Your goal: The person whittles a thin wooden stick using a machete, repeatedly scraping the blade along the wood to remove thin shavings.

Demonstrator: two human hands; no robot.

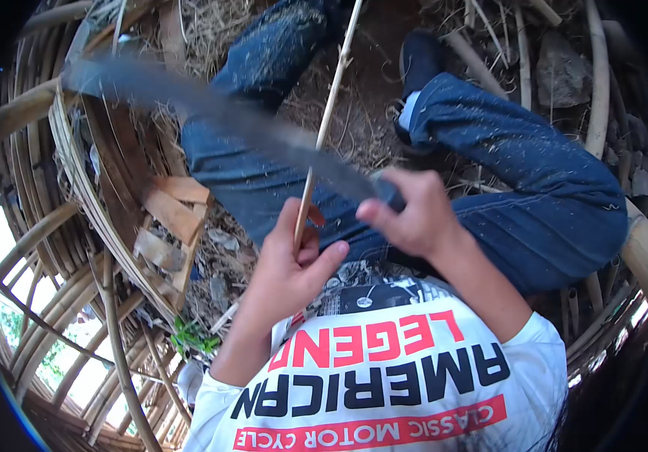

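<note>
My left hand point(282, 264) is closed around the lower end of a thin bamboo strip point(333, 102). The strip slants up and away over my lap, and its far end leaves the top of the view. In my right hand point(420, 215) is the dark handle of a machete, gripped by closed fingers. The long grey machete blade point(252, 124) points to the far left, smeared by motion. It crosses the strip in this view, a little beyond my left hand.
My legs in blue jeans point(520, 166) are bent on the ground. Curved bamboo poles point(34, 241) and bundled strips point(105, 218) stand at the left. Wood pieces point(177, 211) lie beside my left leg. Fibrous shavings point(215, 30) and a grey stone point(563, 71) lie farther off.
</note>
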